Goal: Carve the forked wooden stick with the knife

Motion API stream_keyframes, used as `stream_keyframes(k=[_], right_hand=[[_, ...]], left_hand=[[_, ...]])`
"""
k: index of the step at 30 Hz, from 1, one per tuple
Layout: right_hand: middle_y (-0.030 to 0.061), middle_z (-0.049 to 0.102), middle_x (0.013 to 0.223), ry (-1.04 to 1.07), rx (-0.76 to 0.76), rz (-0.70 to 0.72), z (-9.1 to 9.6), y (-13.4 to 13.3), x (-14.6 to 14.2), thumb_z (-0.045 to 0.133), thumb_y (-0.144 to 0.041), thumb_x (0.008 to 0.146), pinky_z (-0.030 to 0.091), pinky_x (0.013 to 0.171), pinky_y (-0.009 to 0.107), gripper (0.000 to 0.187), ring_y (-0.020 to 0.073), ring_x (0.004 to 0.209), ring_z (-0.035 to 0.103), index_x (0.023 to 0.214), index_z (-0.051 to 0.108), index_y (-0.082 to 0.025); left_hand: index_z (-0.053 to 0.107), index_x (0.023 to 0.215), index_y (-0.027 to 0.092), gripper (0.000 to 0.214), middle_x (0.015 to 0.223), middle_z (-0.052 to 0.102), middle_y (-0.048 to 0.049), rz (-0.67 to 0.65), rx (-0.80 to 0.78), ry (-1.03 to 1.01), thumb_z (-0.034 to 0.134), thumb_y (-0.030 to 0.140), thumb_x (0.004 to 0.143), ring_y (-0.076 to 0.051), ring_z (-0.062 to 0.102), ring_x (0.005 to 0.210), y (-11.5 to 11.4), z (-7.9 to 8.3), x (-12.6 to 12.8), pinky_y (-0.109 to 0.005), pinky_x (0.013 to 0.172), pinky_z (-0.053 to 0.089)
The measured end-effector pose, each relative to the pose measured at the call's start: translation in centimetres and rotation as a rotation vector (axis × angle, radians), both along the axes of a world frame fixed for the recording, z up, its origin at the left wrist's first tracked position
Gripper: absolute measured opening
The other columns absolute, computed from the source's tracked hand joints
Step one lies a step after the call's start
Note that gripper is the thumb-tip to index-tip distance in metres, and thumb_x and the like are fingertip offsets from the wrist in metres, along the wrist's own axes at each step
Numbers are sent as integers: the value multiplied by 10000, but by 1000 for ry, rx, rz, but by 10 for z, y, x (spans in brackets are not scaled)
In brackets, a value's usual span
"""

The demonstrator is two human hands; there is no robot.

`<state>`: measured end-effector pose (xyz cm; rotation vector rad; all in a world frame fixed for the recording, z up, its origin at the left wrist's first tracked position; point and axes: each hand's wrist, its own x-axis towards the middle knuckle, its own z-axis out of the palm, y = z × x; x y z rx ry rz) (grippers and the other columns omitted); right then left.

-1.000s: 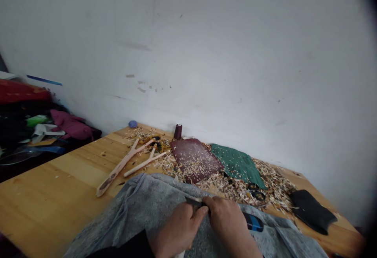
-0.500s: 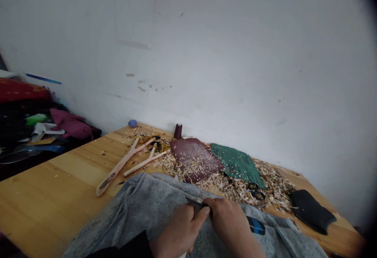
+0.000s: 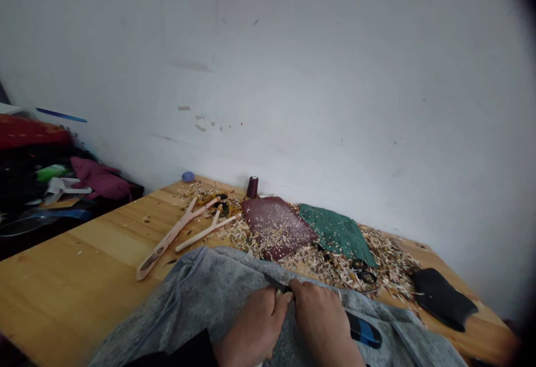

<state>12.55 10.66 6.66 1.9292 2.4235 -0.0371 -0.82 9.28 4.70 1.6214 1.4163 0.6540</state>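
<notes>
My left hand (image 3: 255, 322) is closed around a pale piece of wood (image 3: 277, 294), and most of the wood is hidden by my fingers. My right hand (image 3: 322, 322) grips a knife with a blue and black handle (image 3: 363, 330). Its dark blade (image 3: 276, 283) reaches across to the wood by my left hand. Both hands rest over a grey felt cloth (image 3: 218, 294) on my lap. The edge where blade meets wood is hidden.
Beyond the cloth, a wooden table (image 3: 75, 261) holds forked carved sticks (image 3: 171, 238), a maroon leather pad (image 3: 274, 227), a green cloth (image 3: 337, 234), scissors (image 3: 364, 273), a black pouch (image 3: 441, 300) and wood shavings (image 3: 335, 261). A white wall (image 3: 293, 76) stands behind.
The knife handle has swung slightly lower and to the right, and my hands have drawn a little closer together. The view has shifted only slightly.
</notes>
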Motion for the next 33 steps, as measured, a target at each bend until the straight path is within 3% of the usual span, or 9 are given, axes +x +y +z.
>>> stream_keyframes(k=[4, 11, 17, 27, 33], right_hand=[[98, 738, 918, 26, 2, -13, -1, 1, 1, 388, -108, 897, 459, 677, 295, 364, 242, 857, 701, 1055, 691, -234], [66, 748, 877, 102, 20, 124, 0, 7, 12, 457, -157, 878, 449, 686, 269, 313, 213, 835, 700, 976, 723, -291], [53, 746, 875, 86, 33, 71, -7, 6, 7, 442, -137, 882, 449, 676, 289, 323, 233, 843, 702, 1003, 697, -294], [90, 743, 900, 59, 9, -18, -5, 3, 2, 388, -112, 889, 468, 663, 311, 376, 257, 832, 706, 1068, 690, -249], [46, 753, 878, 167, 12, 111, -7, 9, 13, 458, -143, 866, 450, 708, 264, 327, 207, 843, 703, 980, 718, -305]], left_hand=[[547, 830, 196, 422, 482, 463, 46, 21, -12, -19, 279, 511, 912, -130, 473, 374, 1, -3, 1, -258, 430, 363], [559, 871, 191, 426, 467, 438, 71, -29, -25, -62, 344, 559, 893, -113, 447, 368, 3, -8, -3, -247, 434, 358], [531, 781, 198, 429, 456, 423, 62, -5, -49, -35, 320, 556, 887, -130, 475, 374, 3, -6, -4, -251, 413, 358], [576, 830, 201, 402, 510, 528, 26, 39, 3, -33, 331, 513, 893, -131, 486, 414, 3, -1, -1, -265, 473, 368], [559, 923, 191, 443, 480, 440, 74, -18, -75, -127, 382, 592, 863, -115, 434, 364, 4, -9, -3, -246, 405, 343]])
